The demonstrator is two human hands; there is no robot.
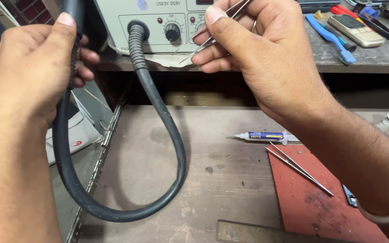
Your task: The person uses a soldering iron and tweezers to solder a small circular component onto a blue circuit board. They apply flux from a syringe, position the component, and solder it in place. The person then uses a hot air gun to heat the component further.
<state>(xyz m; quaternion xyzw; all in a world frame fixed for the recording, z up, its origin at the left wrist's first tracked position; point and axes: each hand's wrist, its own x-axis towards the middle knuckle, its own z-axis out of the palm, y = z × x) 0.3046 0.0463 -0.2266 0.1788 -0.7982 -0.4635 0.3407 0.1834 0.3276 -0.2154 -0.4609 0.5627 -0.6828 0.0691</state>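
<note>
Steel tweezers (212,31) sit pinched between the thumb and fingers of my right hand (253,54), tips pointing down-left before the grey station (158,22) on the far shelf. My left hand (32,67) is wrapped tight around a black handle (74,27); its thick black hose (158,126) loops down over the worn bench (212,180) and back up to the station. Nearer right, a syringe (266,136) and a second pair of tweezers (299,168) lie by a red mat (311,202).
</note>
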